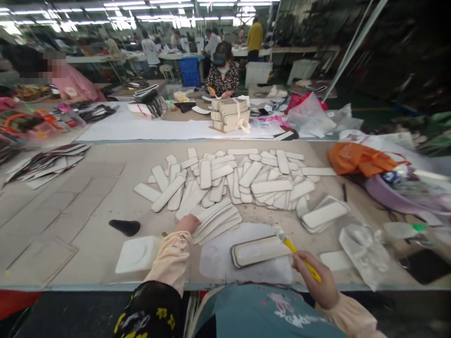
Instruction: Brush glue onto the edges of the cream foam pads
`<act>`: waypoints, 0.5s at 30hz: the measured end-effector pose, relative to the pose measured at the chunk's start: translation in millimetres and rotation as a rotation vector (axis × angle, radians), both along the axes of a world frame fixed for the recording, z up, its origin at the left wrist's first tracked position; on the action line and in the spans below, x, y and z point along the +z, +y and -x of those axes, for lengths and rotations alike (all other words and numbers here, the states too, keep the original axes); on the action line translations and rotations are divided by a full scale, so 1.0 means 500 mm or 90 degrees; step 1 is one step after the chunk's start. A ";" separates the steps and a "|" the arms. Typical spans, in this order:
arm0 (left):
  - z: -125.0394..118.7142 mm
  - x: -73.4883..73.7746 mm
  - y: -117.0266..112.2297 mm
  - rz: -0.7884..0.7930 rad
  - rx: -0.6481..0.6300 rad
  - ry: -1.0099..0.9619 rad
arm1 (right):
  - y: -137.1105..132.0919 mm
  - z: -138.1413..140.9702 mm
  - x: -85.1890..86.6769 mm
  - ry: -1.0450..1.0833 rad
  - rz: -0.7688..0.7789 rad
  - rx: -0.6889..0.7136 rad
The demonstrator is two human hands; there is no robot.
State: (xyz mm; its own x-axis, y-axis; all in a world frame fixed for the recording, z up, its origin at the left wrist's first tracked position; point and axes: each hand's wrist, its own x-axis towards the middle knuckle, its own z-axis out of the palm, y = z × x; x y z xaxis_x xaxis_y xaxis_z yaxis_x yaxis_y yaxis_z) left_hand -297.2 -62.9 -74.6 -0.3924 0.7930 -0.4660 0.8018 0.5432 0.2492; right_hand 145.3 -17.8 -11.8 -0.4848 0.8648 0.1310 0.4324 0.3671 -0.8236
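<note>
In my right hand [319, 281] is a brush [303, 260] with a yellow handle, its pale bristles at the right end of a white strip-shaped piece [260, 251]. That piece has a dark edge and lies on a whitish sheet [214, 260] in front of me. My left hand [188, 224] is at the left end of a fanned stack of white strips [218, 220]; its fingertips are partly hidden, so what they grip is unclear. Beyond it spreads a large loose pile of similar strips [211, 176]. A white square container [137, 253] stands left of my left forearm.
A black tapered object [124, 227] lies at left. On the right are a small stack of strips [326, 214], a crumpled plastic bag [364, 253], a dark flat object [426, 265] and a purple basin [394, 195]. Across the table a co-worker [223, 77] sits behind tied bundles [229, 112].
</note>
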 end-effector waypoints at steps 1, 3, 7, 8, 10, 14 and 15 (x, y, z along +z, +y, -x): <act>0.007 -0.002 0.002 0.005 -0.010 -0.001 | -0.002 -0.001 0.001 0.001 -0.005 -0.011; 0.020 -0.006 0.006 0.016 -0.025 0.002 | -0.005 -0.001 0.001 0.006 -0.014 -0.026; 0.030 -0.005 0.015 0.030 -0.039 0.014 | -0.004 0.004 0.001 0.010 -0.006 -0.039; 0.029 -0.003 0.017 0.033 -0.038 0.018 | -0.002 0.005 0.000 0.008 -0.002 -0.039; 0.025 0.002 0.019 0.043 -0.030 0.028 | 0.003 0.007 -0.001 -0.001 0.002 -0.037; 0.011 0.009 0.024 0.063 0.001 0.054 | 0.011 0.003 -0.011 -0.002 0.009 -0.030; 0.008 0.011 0.025 0.068 0.007 0.055 | 0.011 0.001 -0.015 0.001 0.010 -0.030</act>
